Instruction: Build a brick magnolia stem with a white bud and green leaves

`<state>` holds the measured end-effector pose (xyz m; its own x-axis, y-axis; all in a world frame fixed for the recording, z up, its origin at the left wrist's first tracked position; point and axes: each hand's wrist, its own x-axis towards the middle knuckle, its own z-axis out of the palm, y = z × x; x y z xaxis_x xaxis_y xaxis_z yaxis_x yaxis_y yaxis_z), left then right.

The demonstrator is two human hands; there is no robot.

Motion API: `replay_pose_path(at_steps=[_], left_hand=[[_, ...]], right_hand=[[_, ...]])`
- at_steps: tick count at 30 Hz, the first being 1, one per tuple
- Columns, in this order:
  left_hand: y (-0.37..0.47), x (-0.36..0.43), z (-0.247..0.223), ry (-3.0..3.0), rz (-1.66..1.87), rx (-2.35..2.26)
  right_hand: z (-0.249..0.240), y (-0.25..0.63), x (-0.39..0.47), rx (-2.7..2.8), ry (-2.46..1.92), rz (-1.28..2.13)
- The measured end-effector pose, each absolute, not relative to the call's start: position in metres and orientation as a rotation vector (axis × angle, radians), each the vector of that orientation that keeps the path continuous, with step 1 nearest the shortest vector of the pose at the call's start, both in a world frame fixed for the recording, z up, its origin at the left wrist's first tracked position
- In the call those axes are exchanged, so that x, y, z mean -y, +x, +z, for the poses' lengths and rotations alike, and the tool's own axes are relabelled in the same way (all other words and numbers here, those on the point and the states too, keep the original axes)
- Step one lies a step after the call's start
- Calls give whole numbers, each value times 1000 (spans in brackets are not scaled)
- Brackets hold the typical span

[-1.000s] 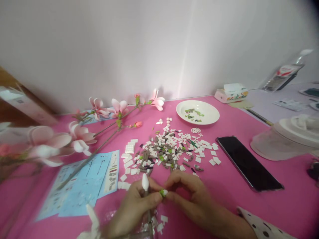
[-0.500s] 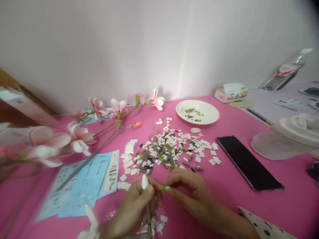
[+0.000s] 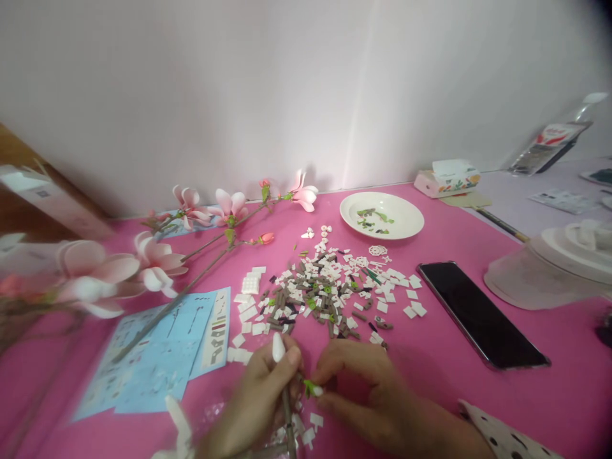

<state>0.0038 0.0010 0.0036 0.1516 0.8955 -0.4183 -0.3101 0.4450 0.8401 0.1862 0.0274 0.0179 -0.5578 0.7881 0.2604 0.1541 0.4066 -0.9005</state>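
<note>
My left hand (image 3: 261,398) is closed round a brown toy branch (image 3: 288,421), which has a smooth white bud (image 3: 278,347) sticking up above my thumb. Close beside it, my right hand (image 3: 368,392) pinches a small green leaf piece with a white tip (image 3: 313,388) between thumb and fingertips. The green piece is near the branch; whether the two touch I cannot tell. A pile of loose brown, white and green toy bricks (image 3: 325,290) lies just beyond both hands. White petals (image 3: 179,424) show at my left forearm, and a few white tiles (image 3: 315,419) lie under the hands.
Pink magnolia branches (image 3: 229,207) and blue instruction sheets (image 3: 162,363) lie on the left. At the back stands a white plate (image 3: 414,223) holding green pieces. To the right are a phone (image 3: 480,315), a tissue box (image 3: 447,182) and a pale lidded container (image 3: 540,274).
My right hand has come down a little, and the green piece with it, slightly lower and closer to the branch. My left hand keeps its grip. The camera view has shifted slightly.
</note>
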Motion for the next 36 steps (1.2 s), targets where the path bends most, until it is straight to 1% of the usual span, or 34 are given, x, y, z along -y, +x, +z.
replay_pose_path(at_steps=[6,12,21,27,36], left_hand=[[7,-1,6,661,950,-1078],[6,5,2,629,863,-1163],[8,1,11,588,818,-1055],[8,3,4,593,844,-946],[7,5,0,623,859,-927]], right_hand=[[17,184,-27,1979,-764,1106],[8,184,-24,1997,-706,1113],[6,184,-25,2026,-670,1113],[7,182,-25,2003,-645,1125],[7,182,-26,2027,-609,1056]])
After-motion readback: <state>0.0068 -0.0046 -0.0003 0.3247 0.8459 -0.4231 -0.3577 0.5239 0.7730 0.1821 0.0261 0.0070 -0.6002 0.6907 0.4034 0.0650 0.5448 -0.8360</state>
